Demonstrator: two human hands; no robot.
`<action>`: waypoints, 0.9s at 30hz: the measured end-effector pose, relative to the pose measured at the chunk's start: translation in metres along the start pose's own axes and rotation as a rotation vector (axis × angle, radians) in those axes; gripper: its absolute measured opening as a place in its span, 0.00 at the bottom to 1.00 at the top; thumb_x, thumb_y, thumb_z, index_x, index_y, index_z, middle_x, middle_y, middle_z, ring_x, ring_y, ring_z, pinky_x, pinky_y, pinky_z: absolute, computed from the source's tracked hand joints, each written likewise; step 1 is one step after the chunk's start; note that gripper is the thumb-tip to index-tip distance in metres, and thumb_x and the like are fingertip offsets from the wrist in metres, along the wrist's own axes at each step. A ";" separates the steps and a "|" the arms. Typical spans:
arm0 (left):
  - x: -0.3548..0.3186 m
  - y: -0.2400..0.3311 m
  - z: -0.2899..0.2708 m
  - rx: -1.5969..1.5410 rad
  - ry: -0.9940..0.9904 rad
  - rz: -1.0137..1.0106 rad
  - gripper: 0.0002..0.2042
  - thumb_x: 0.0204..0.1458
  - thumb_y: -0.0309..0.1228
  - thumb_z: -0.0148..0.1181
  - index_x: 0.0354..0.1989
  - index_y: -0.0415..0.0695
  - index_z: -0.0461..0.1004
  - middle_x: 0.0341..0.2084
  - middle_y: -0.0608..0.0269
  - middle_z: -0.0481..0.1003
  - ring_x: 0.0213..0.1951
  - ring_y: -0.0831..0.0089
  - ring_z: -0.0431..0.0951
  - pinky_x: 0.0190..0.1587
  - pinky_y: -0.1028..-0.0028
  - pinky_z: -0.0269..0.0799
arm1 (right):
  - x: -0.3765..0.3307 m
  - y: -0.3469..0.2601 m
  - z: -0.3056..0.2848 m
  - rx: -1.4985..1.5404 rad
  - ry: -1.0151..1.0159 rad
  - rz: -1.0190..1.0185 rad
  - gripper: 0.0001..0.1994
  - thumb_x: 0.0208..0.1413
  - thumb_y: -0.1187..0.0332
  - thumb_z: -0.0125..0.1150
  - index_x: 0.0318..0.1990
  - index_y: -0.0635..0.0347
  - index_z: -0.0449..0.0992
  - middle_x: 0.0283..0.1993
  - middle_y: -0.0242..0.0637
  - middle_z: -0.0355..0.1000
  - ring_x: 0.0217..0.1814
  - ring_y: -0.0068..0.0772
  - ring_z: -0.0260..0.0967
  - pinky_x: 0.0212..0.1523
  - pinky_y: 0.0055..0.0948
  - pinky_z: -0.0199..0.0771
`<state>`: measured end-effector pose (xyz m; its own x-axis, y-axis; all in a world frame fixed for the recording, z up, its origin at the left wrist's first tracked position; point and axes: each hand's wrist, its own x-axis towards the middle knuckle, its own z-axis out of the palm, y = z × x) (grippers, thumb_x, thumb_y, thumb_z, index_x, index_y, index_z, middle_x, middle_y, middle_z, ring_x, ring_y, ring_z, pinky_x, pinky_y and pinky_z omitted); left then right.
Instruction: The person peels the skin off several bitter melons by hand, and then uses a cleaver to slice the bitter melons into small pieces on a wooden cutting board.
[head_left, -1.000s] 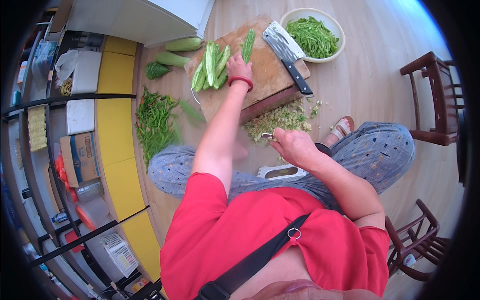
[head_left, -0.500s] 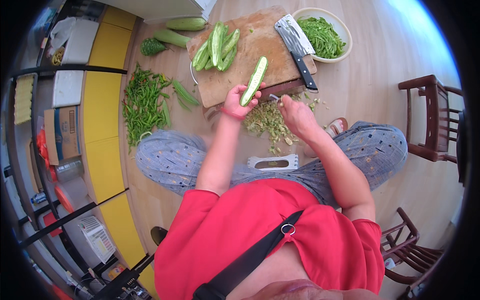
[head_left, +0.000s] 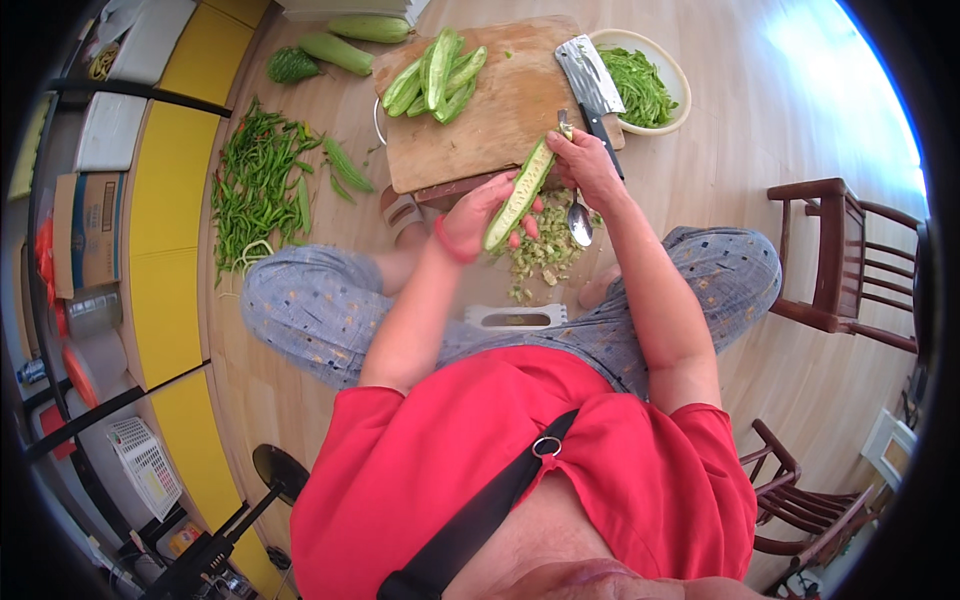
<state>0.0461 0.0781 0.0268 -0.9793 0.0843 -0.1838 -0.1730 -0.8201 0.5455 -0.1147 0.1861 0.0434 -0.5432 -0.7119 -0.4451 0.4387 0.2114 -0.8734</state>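
Note:
My left hand (head_left: 478, 217) is closed round a long zucchini half (head_left: 517, 198), its pale, seedy cut face turned up. With my right hand (head_left: 590, 165) I hold a metal spoon (head_left: 579, 226), its bowl hanging below the fingers. The right thumb and fingertips are at the zucchini half's far end. Both hands are over the near edge of a wooden cutting board (head_left: 520, 90). Several hollowed zucchini halves (head_left: 437, 75) are piled on the board's left part. Scooped-out seeds and pulp (head_left: 545, 255) lie in a heap below my hands.
A cleaver (head_left: 590, 80) rests along the board's right side, beside a bowl (head_left: 684, 100) of green strips. On the floor to the left are green peppers (head_left: 265, 170) and whole zucchini (head_left: 370, 28). A wooden chair (head_left: 835, 255) stands at right, yellow-fronted cabinets (head_left: 180, 240) at left.
My right hand has moved up to the zucchini half's far end, and the spoon's bowl now hangs down. The zucchini half has tilted further right. The whole view has shifted slightly.

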 end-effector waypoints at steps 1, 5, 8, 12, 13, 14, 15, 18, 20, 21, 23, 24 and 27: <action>0.000 0.001 0.001 -0.036 0.015 0.004 0.22 0.53 0.37 0.47 0.55 0.43 0.54 0.36 0.52 0.69 0.28 0.66 0.76 0.20 0.77 0.72 | 0.000 0.000 0.004 -0.004 0.000 -0.010 0.08 0.53 0.64 0.53 0.30 0.58 0.68 0.17 0.20 0.57 0.15 0.11 0.49 0.14 0.16 0.47; 0.014 0.005 -0.010 0.138 0.171 -0.010 0.17 0.57 0.38 0.41 0.53 0.46 0.56 0.30 0.55 0.71 0.23 0.69 0.75 0.18 0.77 0.71 | 0.000 0.006 0.013 -0.173 -0.011 -0.010 0.09 0.55 0.63 0.51 0.32 0.59 0.69 0.20 0.21 0.60 0.20 0.13 0.53 0.19 0.16 0.53; 0.035 0.012 -0.023 0.447 0.391 -0.032 0.16 0.58 0.37 0.39 0.53 0.47 0.56 0.26 0.56 0.72 0.18 0.72 0.73 0.17 0.76 0.70 | 0.025 0.024 0.002 -0.658 0.204 -0.162 0.12 0.55 0.62 0.47 0.32 0.63 0.68 0.25 0.42 0.69 0.27 0.38 0.67 0.28 0.35 0.64; 0.044 0.028 -0.050 0.579 0.490 -0.145 0.20 0.58 0.36 0.37 0.59 0.52 0.52 0.22 0.57 0.72 0.14 0.73 0.71 0.14 0.75 0.68 | 0.019 0.004 0.015 -1.287 0.218 -0.182 0.12 0.53 0.65 0.42 0.33 0.65 0.68 0.32 0.55 0.71 0.38 0.52 0.69 0.39 0.45 0.66; 0.045 0.031 -0.046 0.605 0.484 -0.166 0.20 0.58 0.36 0.36 0.59 0.54 0.51 0.21 0.58 0.72 0.13 0.73 0.70 0.14 0.75 0.68 | 0.018 0.001 0.016 -1.412 0.206 -0.153 0.12 0.53 0.66 0.41 0.33 0.65 0.68 0.31 0.54 0.71 0.38 0.51 0.70 0.39 0.44 0.67; 0.047 0.034 -0.043 0.631 0.479 -0.187 0.20 0.58 0.36 0.36 0.60 0.55 0.51 0.20 0.58 0.72 0.13 0.73 0.70 0.14 0.75 0.68 | 0.019 0.001 0.015 -1.448 0.213 -0.186 0.11 0.53 0.67 0.41 0.33 0.65 0.68 0.31 0.54 0.71 0.37 0.51 0.70 0.38 0.44 0.68; 0.048 0.038 -0.040 0.657 0.476 -0.206 0.20 0.58 0.36 0.36 0.60 0.56 0.51 0.20 0.58 0.72 0.13 0.73 0.70 0.14 0.76 0.67 | 0.022 0.003 0.014 -1.483 0.219 -0.220 0.11 0.52 0.68 0.40 0.32 0.64 0.68 0.30 0.53 0.71 0.36 0.51 0.70 0.37 0.44 0.68; 0.051 0.040 -0.021 0.702 0.560 -0.221 0.21 0.56 0.34 0.35 0.60 0.58 0.53 0.17 0.59 0.71 0.11 0.75 0.67 0.12 0.75 0.64 | 0.028 0.003 0.013 -1.556 0.226 -0.298 0.10 0.51 0.69 0.40 0.31 0.64 0.67 0.27 0.53 0.71 0.32 0.51 0.71 0.35 0.43 0.70; 0.050 0.039 -0.020 0.689 0.597 -0.211 0.21 0.55 0.33 0.35 0.59 0.57 0.55 0.16 0.60 0.70 0.10 0.76 0.65 0.12 0.75 0.62 | 0.030 0.006 0.016 -1.567 0.227 -0.330 0.09 0.50 0.70 0.40 0.30 0.64 0.67 0.25 0.53 0.71 0.30 0.51 0.71 0.33 0.43 0.70; 0.049 0.038 -0.020 0.694 0.605 -0.208 0.21 0.55 0.33 0.35 0.59 0.57 0.56 0.15 0.61 0.69 0.09 0.77 0.65 0.11 0.75 0.62 | 0.032 0.008 0.018 -1.562 0.229 -0.343 0.09 0.50 0.70 0.40 0.30 0.64 0.67 0.25 0.53 0.71 0.29 0.51 0.71 0.32 0.43 0.70; 0.047 0.038 -0.018 0.709 0.618 -0.201 0.21 0.55 0.33 0.35 0.59 0.57 0.56 0.14 0.62 0.68 0.09 0.77 0.63 0.11 0.76 0.60 | 0.035 0.012 0.021 -1.550 0.236 -0.351 0.09 0.50 0.70 0.40 0.29 0.64 0.66 0.24 0.53 0.71 0.28 0.51 0.71 0.32 0.44 0.70; 0.048 0.035 -0.019 0.705 0.632 -0.196 0.20 0.55 0.33 0.35 0.59 0.56 0.57 0.14 0.62 0.68 0.09 0.77 0.63 0.11 0.76 0.60 | 0.037 0.015 0.022 -1.544 0.239 -0.344 0.09 0.50 0.70 0.40 0.29 0.64 0.66 0.24 0.53 0.71 0.28 0.51 0.71 0.32 0.44 0.71; 0.052 0.032 -0.019 0.716 0.677 -0.177 0.20 0.56 0.33 0.35 0.58 0.56 0.57 0.13 0.64 0.66 0.08 0.78 0.61 0.10 0.77 0.58 | 0.044 0.019 0.020 -1.524 0.222 -0.349 0.08 0.49 0.70 0.41 0.28 0.64 0.66 0.23 0.53 0.71 0.28 0.51 0.71 0.30 0.43 0.71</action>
<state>-0.0088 0.0457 0.0189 -0.7059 -0.3507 -0.6154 -0.5508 -0.2744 0.7882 -0.1159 0.1451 0.0110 -0.6088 -0.7885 -0.0870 -0.7544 0.6094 -0.2441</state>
